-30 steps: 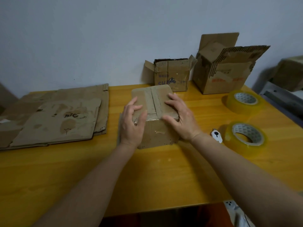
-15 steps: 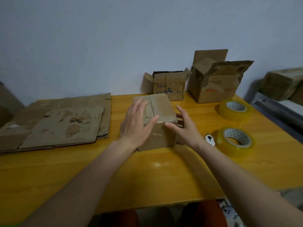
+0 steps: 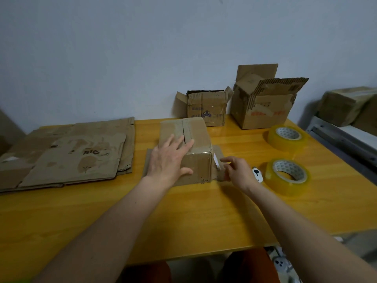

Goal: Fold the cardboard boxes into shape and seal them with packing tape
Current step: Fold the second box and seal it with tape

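2 tape rolls and a small white cutter lie just right of my right hand; flat cardboard sits left. The brown taped box rests on the surface under my flat, open left hand. My right grip pinches its side flap.

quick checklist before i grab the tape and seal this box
1. Box held steady: ok, left hand rests flat on its top.
2. Top flaps closed: not ok, a gap shows along the middle seam.
3. Tape within reach: ok, nearer tape roll sits just right of the right hand.
4. Right hand free: cannot tell, its fingers curl beside the box's right side.
5. Cutter handy: ok, small white cutter lies by the roll.
6. Loose tape end on roll: cannot tell.
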A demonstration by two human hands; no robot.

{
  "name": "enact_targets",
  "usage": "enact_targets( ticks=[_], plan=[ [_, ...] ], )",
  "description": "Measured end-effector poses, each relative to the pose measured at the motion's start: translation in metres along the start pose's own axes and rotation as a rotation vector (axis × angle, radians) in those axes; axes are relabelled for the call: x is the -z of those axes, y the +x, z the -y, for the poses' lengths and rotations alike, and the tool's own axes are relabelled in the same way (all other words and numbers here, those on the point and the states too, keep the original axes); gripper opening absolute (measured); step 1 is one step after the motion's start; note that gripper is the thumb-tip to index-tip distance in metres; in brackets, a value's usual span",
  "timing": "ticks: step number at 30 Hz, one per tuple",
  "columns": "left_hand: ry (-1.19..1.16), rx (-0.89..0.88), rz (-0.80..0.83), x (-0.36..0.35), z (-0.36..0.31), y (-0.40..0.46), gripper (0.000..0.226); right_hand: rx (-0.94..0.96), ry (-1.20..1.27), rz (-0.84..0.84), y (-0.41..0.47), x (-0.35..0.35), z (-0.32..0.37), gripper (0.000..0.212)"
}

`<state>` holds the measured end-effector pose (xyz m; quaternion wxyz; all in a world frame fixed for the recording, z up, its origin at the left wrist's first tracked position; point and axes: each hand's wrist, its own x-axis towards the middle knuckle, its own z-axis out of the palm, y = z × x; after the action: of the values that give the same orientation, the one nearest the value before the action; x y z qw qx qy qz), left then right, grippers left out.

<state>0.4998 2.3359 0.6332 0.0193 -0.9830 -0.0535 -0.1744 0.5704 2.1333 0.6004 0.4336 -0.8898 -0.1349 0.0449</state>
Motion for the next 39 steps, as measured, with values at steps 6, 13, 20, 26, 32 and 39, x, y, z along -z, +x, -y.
enact_targets(
  ticks=[6, 13, 20, 26, 32, 39],
  plan=[
    [-0.136, 0.063, -0.069, 0.001, 0.017, -0.02, 0.109, -0.161, -0.176, -0.041, 0.005, -0.006, -0.005, 0.06],
    [-0.48, 0.23, -0.119, 0.004, 0.055, -0.054, 0.112, -0.354, 0.627, 0.22, -0.002, -0.015, 0.029, 0.05],
    [-1.045, 0.282, -0.076, 0.028, 0.034, -0.05, 0.083, -0.03, 1.029, -0.069, -0.002, 0.016, 0.101, 0.025],
    [-1.099, 0.513, -0.462, 0.056, 0.02, -0.032, 0.07, 0.399, 0.278, -0.145, -0.007, 0.056, 0.149, 0.012],
    [-0.974, 0.438, -0.4, 0.052, 0.022, -0.022, 0.053, 0.374, -0.292, -0.019, -0.016, 0.032, 0.105, 0.013],
    [-0.944, 0.28, -0.313, 0.054, 0.021, -0.012, 0.059, 0.344, -0.303, 0.22, -0.021, 0.045, 0.1, 0.054]
  ],
)
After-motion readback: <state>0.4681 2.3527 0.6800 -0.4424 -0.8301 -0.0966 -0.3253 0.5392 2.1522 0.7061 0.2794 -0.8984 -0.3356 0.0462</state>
